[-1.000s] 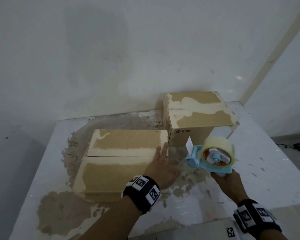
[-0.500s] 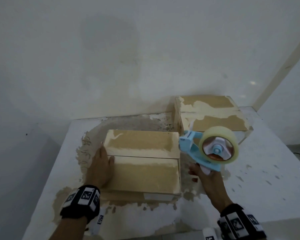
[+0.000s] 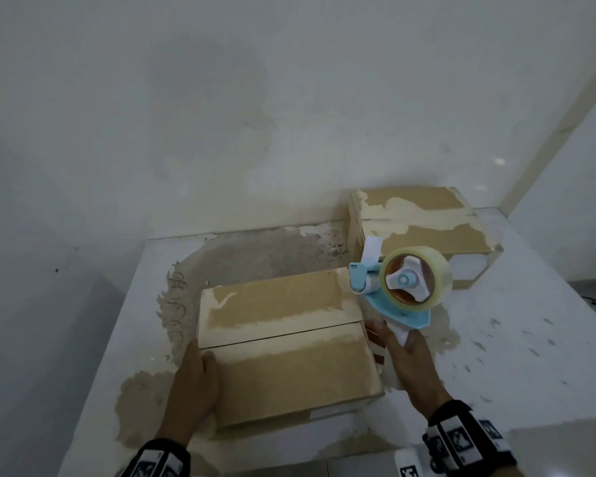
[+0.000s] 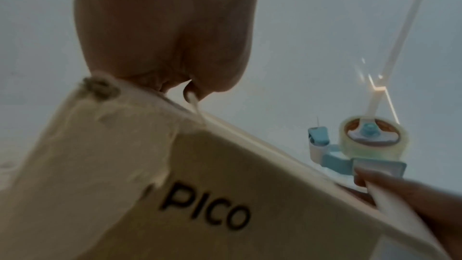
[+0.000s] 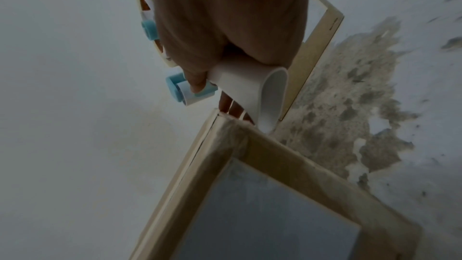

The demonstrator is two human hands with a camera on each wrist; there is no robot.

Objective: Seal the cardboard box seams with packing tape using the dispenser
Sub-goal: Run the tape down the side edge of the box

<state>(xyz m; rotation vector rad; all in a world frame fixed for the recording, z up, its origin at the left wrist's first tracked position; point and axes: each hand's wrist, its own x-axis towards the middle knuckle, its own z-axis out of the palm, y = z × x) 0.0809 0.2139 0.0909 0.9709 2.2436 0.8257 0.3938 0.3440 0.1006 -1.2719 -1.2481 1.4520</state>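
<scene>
1. the near cardboard box [image 3: 283, 342] sits flat on the white table [image 3: 516, 356], its top seam running left to right, dark and untaped along its length.
2. the left hand [image 3: 191, 383] lies against the box's left end, fingers straight and together, thumb up on the top edge; it presses rather than grips.
3. from the left wrist view the same hand [image 4: 165, 33] meets the box's upper corner, and the side panel below it [image 4: 200, 195] reads "pico".
4. the right hand [image 3: 410, 359] is wrapped round the white handle of the tape dispenser [image 3: 393, 297], holding it upright just beside the box's right end, above the table.
5. the dispenser's blue frame carries a clear tape roll [image 3: 424, 280], and a short loose tab of tape stands up at the front, near the box's far right corner; whether it touches the box i cannot tell.
6. the right wrist view shows the fingers [image 5: 195, 80] curled on the handle [image 5: 252, 90], right over the box corner [image 5: 232, 129].
7. a second cardboard box [image 3: 417, 228] stands further back against the wall, well apart from both hands.
8. the tabletop has worn brown patches around the boxes.
</scene>
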